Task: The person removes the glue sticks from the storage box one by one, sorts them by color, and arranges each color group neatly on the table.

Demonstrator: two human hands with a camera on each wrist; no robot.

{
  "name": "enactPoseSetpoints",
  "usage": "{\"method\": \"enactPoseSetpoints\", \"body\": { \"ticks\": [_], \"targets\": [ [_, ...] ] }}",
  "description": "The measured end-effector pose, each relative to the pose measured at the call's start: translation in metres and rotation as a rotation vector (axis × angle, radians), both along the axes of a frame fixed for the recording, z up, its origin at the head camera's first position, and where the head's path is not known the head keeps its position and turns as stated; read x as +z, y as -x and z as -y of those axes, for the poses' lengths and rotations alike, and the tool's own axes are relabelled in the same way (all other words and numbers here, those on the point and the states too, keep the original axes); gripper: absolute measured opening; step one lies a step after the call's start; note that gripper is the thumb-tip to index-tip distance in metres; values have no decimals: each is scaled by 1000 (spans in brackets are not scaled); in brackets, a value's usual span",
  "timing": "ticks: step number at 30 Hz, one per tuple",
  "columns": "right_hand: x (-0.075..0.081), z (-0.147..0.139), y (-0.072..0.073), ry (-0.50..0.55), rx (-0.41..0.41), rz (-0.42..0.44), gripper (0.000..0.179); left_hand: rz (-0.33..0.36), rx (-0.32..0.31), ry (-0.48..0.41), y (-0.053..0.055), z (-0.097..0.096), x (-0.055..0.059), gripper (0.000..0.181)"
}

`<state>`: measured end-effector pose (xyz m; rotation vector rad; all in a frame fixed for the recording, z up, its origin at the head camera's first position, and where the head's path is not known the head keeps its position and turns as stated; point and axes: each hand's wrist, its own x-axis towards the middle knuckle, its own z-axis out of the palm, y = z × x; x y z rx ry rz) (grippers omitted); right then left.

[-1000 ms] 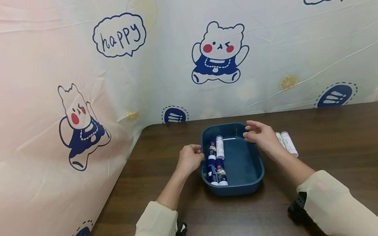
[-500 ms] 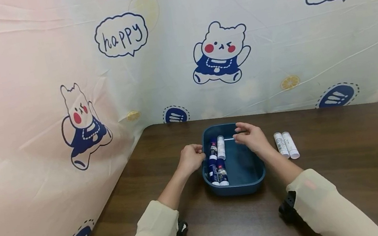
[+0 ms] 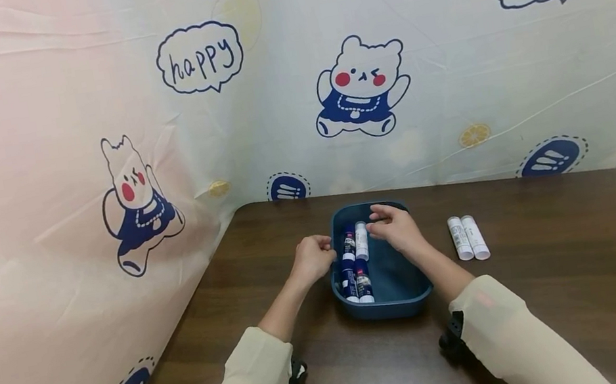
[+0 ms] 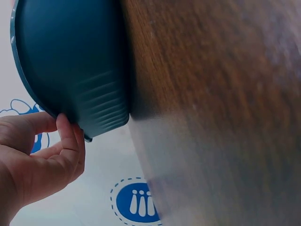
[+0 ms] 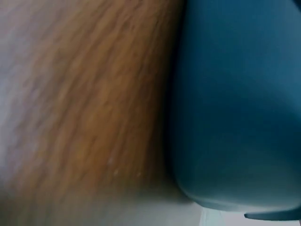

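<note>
A dark blue plastic bin point(image 3: 394, 272) stands on the table, with glue sticks along its left side. Several are navy with white ends, such as the front one point(image 3: 363, 281); beside the rear navy one lies a white glue stick point(image 3: 360, 242). My left hand point(image 3: 312, 259) pinches the bin's left rim between thumb and fingers, as the left wrist view also shows. Over the bin, my right hand point(image 3: 396, 229) has loosely bent fingers near the white glue stick; nothing shows in it, and whether it touches the stick is unclear. The right wrist view shows only bin wall point(image 5: 235, 103) and tabletop.
Two white glue sticks point(image 3: 468, 238) lie side by side on the brown wooden table point(image 3: 565, 273), right of the bin. A printed cloth point(image 3: 433, 67) hangs behind the table and along its left side.
My right hand has moved left from the bin's right rim to above its inside, near the white glue stick. The two white sticks outside are now fully uncovered. My left hand stays at the rim.
</note>
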<state>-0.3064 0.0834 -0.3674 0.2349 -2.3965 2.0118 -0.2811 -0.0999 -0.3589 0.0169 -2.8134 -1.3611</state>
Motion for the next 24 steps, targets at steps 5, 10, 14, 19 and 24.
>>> {"method": "enactPoseSetpoints", "body": {
  "ticks": [5, 10, 14, 19, 24],
  "targets": [
    [3, 7, 3, -20, 5, 24, 54, 2, 5, 0, 0, -1, 0, 32],
    [5, 13, 4, -17, 16, 85, 53, 8, 7, 8, 0, -1, 0, 32],
    [3, 17, 7, -39, 9, 131, 53, 3, 4, 14, 1, -2, -1, 32],
    [-1, 21, 8, -124, -5, 158, 50, 7, 5, 11, 2, -2, -1, 32],
    [-4, 24, 6, -244, -3, 142, 51, 14, 11, 4, 2, -1, -1, 32]
  ]
}}
